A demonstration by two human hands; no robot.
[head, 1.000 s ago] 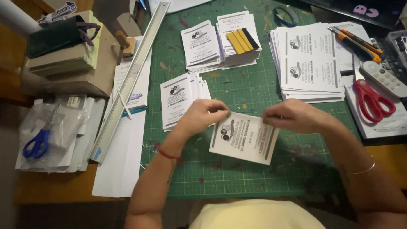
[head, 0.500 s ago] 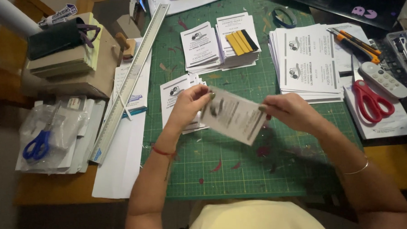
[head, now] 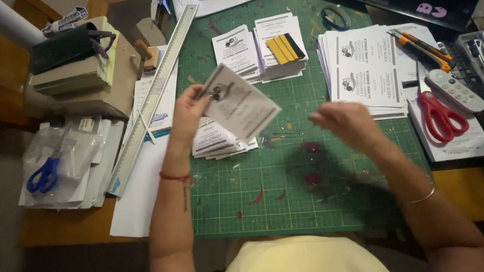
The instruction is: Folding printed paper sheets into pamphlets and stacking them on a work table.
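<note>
My left hand pinches the card by its left edge, tilted above the small stack on the mat, while my right hand hovers loosely open and empty, off to the card's right.

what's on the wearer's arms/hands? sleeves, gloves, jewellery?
No gloves, and no sleeves reach the forearms. Left hand: thin red string bracelet at the wrist, a loose end hanging. Right hand: thin metal bangle on the forearm. No rings can be made out. Pale yellow top at the bottom edge.
</note>
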